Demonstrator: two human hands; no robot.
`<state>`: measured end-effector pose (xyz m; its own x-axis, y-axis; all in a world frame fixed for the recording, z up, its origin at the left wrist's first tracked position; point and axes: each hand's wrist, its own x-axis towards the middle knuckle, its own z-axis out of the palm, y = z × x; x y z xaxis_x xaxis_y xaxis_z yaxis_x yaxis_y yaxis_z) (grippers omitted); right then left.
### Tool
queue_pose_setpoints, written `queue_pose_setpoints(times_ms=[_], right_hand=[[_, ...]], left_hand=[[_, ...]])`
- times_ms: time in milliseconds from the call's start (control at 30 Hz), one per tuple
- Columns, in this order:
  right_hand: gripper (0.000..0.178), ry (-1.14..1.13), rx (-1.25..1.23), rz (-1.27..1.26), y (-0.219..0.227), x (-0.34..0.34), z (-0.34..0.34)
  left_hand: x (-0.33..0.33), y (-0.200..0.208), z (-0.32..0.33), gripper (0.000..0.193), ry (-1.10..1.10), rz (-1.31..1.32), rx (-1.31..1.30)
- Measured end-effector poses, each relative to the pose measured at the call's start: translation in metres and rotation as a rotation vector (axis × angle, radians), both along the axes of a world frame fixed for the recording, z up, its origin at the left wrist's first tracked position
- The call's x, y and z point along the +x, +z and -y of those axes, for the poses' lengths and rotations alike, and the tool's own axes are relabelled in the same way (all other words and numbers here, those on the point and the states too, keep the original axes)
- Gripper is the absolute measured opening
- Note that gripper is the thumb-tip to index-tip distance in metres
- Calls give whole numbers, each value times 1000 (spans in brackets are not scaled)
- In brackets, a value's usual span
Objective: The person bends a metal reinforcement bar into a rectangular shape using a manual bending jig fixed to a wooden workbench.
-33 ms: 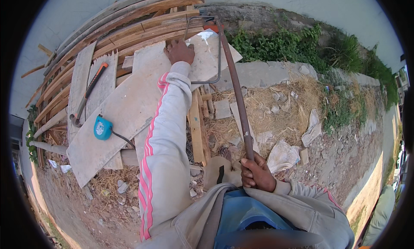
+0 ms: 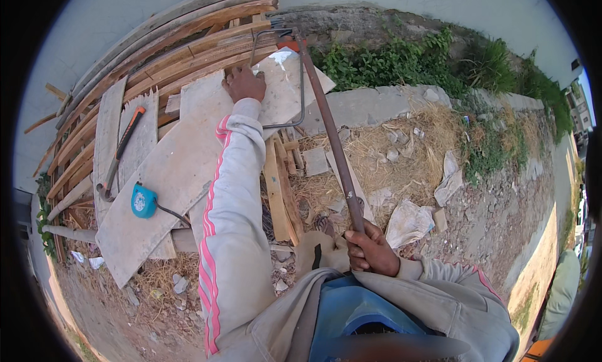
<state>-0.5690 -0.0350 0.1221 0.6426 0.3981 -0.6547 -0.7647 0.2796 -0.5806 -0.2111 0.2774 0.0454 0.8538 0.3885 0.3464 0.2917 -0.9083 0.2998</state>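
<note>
My left hand (image 2: 244, 84) lies on a pale, dusty board (image 2: 188, 136) atop the wood pile, fingers spread. In my right hand (image 2: 374, 249) I grip the near end of a long, brown metal pipe (image 2: 332, 127), close to my body. Its far end reaches beyond the board, beside an orange part. A thin, bent grey metal frame (image 2: 303, 89), which looks like a hacksaw, surrounds part of the board by my left hand; its blade cannot be made out. To the left are a claw hammer (image 2: 127, 139) with a black and orange handle and a teal tape measure (image 2: 143, 201) with a black strap.
Timber strips (image 2: 182, 29) are stacked along the wall at far left. Green plants (image 2: 389, 64) grow by the wall's foot, behind a concrete ledge (image 2: 364, 105). Straw, stones and a crumpled white sack (image 2: 409, 225) lie on the ground at right.
The scene has shifted slightly left in the view. Both hands keep their places on the board and the pipe.
</note>
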Motion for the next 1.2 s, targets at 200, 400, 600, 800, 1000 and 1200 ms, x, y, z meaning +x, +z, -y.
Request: queue_pose_setpoints(times_ms=[200,400,600,800,1000,1200], right_hand=[[20,78,-104,228,20,15,69],[23,171,-93,324,20,33,114],[21,207,-146,513,21,42,161],[28,89,-400,951,-6,62,217],[36,53,-950,951,-84,103,292],[40,142,-1281,743,-201,115,366]], left_hand=[[6,7,-5,50,-41,-73,-13],[9,3,-17,43,-136,13,0],[12,5,-28,29,-108,28,88],[29,0,-36,28,-132,-33,156],[7,32,-18,22,-96,23,117],[26,70,20,33,-232,113,-50]])
